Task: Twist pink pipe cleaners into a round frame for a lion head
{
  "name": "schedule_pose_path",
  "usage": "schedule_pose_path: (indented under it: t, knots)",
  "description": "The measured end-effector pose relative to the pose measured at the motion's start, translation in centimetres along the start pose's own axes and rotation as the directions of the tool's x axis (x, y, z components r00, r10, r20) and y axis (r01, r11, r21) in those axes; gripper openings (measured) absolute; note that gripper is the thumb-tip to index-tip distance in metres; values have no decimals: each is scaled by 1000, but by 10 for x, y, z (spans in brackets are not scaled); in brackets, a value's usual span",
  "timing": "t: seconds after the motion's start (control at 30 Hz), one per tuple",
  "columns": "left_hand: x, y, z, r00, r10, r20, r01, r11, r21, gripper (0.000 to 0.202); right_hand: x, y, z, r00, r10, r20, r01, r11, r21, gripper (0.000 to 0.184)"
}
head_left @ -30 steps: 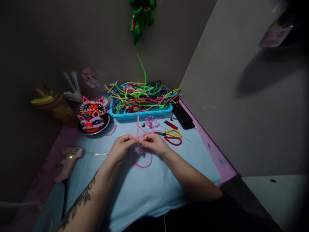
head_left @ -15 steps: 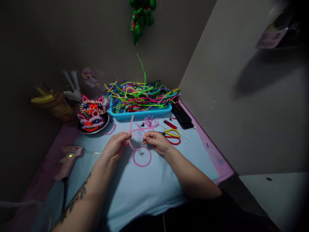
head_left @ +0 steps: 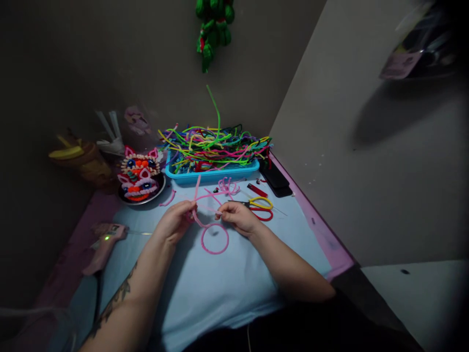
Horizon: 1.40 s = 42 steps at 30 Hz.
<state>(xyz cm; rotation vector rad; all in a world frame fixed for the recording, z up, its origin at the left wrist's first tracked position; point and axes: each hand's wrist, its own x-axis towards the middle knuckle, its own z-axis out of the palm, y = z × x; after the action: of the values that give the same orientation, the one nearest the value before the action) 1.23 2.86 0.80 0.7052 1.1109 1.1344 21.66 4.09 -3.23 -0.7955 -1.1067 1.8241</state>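
My left hand and right hand each pinch a strand of the pink pipe cleaner, whose loop lies mid-mat. Pulling unevenly could warp the loop, or a fuzzy end might slip free.

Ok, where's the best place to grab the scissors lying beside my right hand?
Take the scissors by the yellow and red handle loops, coming from the right. They lie flat with the loops facing right and the blades pointing left behind your right hand.
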Motion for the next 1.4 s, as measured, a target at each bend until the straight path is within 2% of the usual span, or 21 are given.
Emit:
schedule_pose_path:
  t: [0.1,0.17,0.27,0.37,0.57,0.73,0.87,0.97,1.13,1.2,1.27,1.33,1.4]
  knots:
    - [-2,4,-1,995,96,-40,-91,989,117,23,0,-4,-4,999,-17,-29,16,999,-43,49]
    - [-4,5,-1,991,133,-30,-124,973,194,23,0,-6,-2,999,-40,-37,37,996,-77,49]
    - [-6,3,3,993,119,20,-121,964,235,23,1,-4,9,999,-32,22,34,995,-96,41]
    - [-7,-2,7,995,90,51,-100,965,243,24,3,3,20,999,7,43,-5,999,-41,32]
    - [-5,-7,6,995,37,97,-56,978,203,27,4,12,22,998,63,-26,-60,994,86,35]
    - [-3,-2,1,995,60,77,-74,979,190,26,2,9,18,999,15,30,-16,999,43,35]
    - [-2,0,0,997,28,77,-37,991,125,26,3,11,17,998,-36,51,34,999,35,36]
    - [1,1,-2,999,37,36,-39,998,58,25,3,14,15,998,-31,62,31,1000,6,37]
    - [3,5,-7,1000,17,16,-17,1000,16,24,5,17,11,996,-60,71,60,998,-6,30]
    - [2,9,-10,999,39,7,-39,998,46,25,7,16,7,999,-50,10,50,999,7,28]
    - [0,14,-13,995,93,-21,-91,990,110,24,9,13,1,989,-61,-138,65,998,23,32]
    - [-3,18,-15,988,152,-37,-141,968,205,23,9,6,-3,940,-138,-313,143,990,-8,29]
    - [-7,22,-15,985,173,-8,-163,940,300,23,6,-3,-1,873,-286,-396,243,957,-156,22]
